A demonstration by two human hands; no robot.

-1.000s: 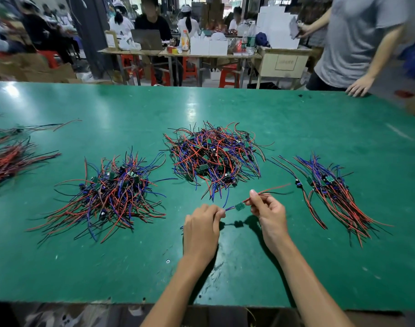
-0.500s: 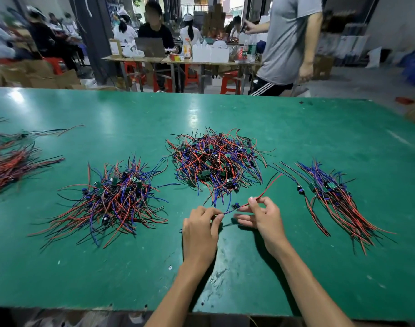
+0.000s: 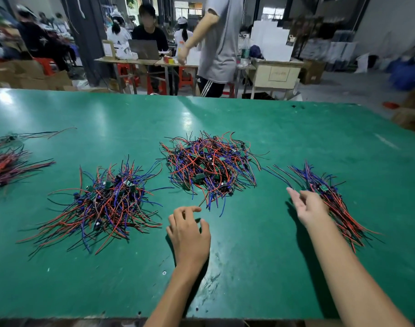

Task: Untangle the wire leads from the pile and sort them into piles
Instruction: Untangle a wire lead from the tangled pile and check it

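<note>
A tangled pile (image 3: 209, 166) of red, blue and black wire leads with small green boards lies mid-table. A second tangled pile (image 3: 105, 201) spreads to its left. At the right lies a sorted pile (image 3: 329, 199) of leads laid side by side. My right hand (image 3: 308, 206) hovers at the left edge of that sorted pile, fingers stretched and holding nothing. Just below the middle pile my left hand (image 3: 190, 230) hangs over the table with fingers loosely curled and empty.
The green table (image 3: 249, 267) carries another bundle of red and black leads (image 3: 5, 166) at its far left edge. A person in a grey shirt (image 3: 216, 46) stands behind the far edge, with seated people, tables and red stools beyond.
Both hands were holding one lead between them below the middle pile. My right hand has swung right to the sorted pile and let go; my left hand now holds nothing.
</note>
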